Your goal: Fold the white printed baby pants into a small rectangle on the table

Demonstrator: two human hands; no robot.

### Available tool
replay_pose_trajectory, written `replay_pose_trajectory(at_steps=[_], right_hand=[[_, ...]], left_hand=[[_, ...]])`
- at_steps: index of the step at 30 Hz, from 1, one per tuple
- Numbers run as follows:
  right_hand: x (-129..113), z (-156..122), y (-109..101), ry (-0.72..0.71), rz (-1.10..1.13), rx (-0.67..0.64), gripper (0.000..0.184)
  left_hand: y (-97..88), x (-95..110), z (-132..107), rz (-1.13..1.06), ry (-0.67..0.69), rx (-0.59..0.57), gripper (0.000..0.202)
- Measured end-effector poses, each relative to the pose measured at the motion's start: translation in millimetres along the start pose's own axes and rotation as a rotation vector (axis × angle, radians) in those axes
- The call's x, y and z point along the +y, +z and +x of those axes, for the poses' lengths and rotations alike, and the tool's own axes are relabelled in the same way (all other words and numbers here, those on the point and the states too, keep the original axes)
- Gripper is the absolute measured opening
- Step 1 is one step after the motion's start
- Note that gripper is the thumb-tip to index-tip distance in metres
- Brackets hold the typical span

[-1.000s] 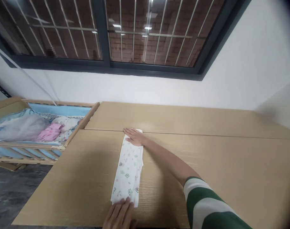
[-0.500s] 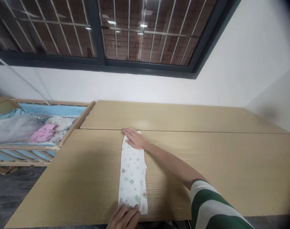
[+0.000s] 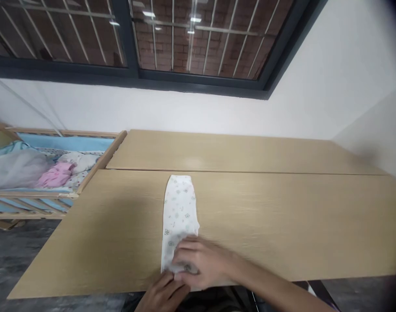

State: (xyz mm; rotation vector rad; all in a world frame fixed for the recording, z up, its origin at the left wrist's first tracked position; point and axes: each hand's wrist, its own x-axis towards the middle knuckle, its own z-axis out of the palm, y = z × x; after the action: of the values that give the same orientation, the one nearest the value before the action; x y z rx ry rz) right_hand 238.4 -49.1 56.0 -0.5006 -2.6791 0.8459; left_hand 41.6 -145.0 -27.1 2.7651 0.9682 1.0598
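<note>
A pair of small white baby pants [image 3: 179, 203] with a tiny green and brown print lies folded lengthwise on the wooden tabletop. Its far end reaches toward the seam between the boards. At the near end, my left hand [image 3: 165, 292] has its bent fingers closed on the edge of the cloth. My right hand [image 3: 202, 262] is over the lower part of the pants, beside the left fingers. It is slightly blurred, its fingers curved and its thumb apart from them with cloth showing in the gap. Both hands hide the bottom hem.
The light wooden tabletop [image 3: 266, 216] runs up to a white wall below a dark-framed barred window [image 3: 198, 80]. A wooden crib [image 3: 102, 160] with blue lining stands at the left, holding bedding and a pink cloth [image 3: 56, 174]. Grey floor [image 3: 25, 255] shows beyond the table's left edge.
My right hand has left the far end of the pants and come back toward me to the near end, by my left hand. The left hand stays there. The view has tilted slightly.
</note>
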Motion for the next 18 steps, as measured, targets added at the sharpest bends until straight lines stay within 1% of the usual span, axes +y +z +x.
replay_pose_trajectory(at_steps=[3,6,8,10,12,13,15,18], right_hand=[[-20.0,-24.6,10.3,0.091,-0.023,-0.049,0.042],[-30.8,-43.4,25.4,0.142,-0.097,-0.032,0.053],[-33.9,-51.8,37.1,0.173,-0.151,0.026,0.049],[-34.8,-57.0,47.4,0.219,-0.196,0.125,0.04],[-35.1,-59.8,53.3,0.257,-0.205,0.231,0.035],[-35.8,-60.6,53.8,0.273,-0.186,0.268,0.033],[-39.4,-61.5,49.3,0.315,-0.094,0.303,0.029],[-51.5,-61.7,30.4,0.394,0.133,0.276,0.022]], left_hand=[[-1.6,3.8,0.4,-0.076,-0.022,-0.042,0.028],[-6.4,6.7,2.2,-0.168,-0.069,-0.103,0.031],[-10.3,7.3,3.4,-0.21,-0.114,-0.108,0.036],[-12.9,7.0,4.3,-0.222,-0.176,-0.064,0.04],[-14.0,6.2,5.0,-0.244,-0.24,-0.008,0.04],[-14.6,5.9,5.5,-0.267,-0.272,0.007,0.039],[-16.9,5.6,7.0,-0.321,-0.318,-0.005,0.037],[-27.2,7.4,10.2,-0.402,-0.351,-0.037,0.029]])
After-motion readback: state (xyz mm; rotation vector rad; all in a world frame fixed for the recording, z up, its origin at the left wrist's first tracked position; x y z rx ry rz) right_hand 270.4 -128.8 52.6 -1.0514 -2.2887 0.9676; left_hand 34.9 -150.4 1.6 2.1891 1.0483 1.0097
